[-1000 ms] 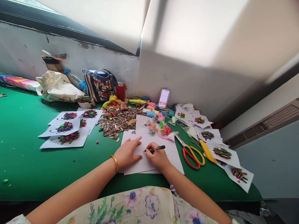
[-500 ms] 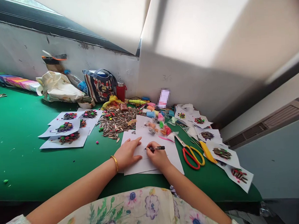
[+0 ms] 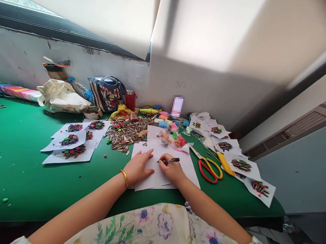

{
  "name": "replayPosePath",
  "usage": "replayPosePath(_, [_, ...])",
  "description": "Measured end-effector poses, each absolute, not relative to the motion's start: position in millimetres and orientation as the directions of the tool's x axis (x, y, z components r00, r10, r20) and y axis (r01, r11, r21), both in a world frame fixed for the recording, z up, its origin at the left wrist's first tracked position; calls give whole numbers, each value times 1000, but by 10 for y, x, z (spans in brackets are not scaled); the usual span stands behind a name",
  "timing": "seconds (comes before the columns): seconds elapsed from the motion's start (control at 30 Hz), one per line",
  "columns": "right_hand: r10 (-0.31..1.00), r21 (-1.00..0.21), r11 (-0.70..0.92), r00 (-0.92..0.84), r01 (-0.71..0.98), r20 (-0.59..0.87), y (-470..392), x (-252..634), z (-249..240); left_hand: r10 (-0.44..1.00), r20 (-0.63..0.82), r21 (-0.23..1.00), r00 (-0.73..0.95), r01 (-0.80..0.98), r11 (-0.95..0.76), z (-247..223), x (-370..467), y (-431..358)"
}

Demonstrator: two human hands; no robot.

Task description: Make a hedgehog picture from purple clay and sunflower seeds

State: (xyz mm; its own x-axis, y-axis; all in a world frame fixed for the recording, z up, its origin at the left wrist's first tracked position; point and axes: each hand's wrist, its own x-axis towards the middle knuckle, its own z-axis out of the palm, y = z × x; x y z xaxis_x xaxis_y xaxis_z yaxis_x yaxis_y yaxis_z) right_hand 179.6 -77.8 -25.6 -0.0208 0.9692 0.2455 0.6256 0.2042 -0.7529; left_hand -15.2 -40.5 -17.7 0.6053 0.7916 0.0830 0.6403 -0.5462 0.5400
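A black pen [image 3: 172,160] is held in my right hand [image 3: 170,168], its tip down at the white paper [image 3: 154,181] in front of me. Faint short marks show near the tip. Spread flat on the left part of the same paper is my left hand [image 3: 140,167], fingers apart, with a gold bangle at the wrist. Small plastic bags of coloured clay [image 3: 180,140] lie on the sheet's far part. Just beyond the left fingers is a heap of striped sunflower seeds [image 3: 125,134]. Red-and-yellow-handled scissors [image 3: 210,169] rest to the right of the paper.
Seed-and-clay pictures on white sheets [image 3: 70,157] lie at left, and more such sheets [image 3: 242,165] line the right edge. A yellow-handled tool [image 3: 225,164] lies beside the scissors. Along the wall stand a cloth bag [image 3: 63,97], a patterned tote [image 3: 107,94] and a red flask [image 3: 130,100].
The camera view has shifted very slightly. Both hands keep almost the same place on the paper, the pen still in the right hand.
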Motion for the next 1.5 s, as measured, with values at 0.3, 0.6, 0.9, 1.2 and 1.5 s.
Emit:
replayPosePath(0.3, [967,-793,212,-5,571,254,-785,1814,-244,791,96,542,604,635,-551,-163,-150,-408])
replayPosePath(0.6, [963,-802,264,-103,536,248,-838,1797,-263,791,100,545,604,631,-551,-197,-155,-399])
replayPosePath(0.9, [966,-784,254,-109,566,235,-823,1798,-285,790,104,545,604,630,-553,-177,-151,-407])
replayPosePath(1.2, [976,-763,205,-64,613,211,-827,1791,-243,792,98,553,602,629,-546,-176,-152,-405])
replayPosePath(1.5, [982,-734,129,20,667,190,-824,1845,-224,798,78,550,597,642,-534,-156,-149,-412])
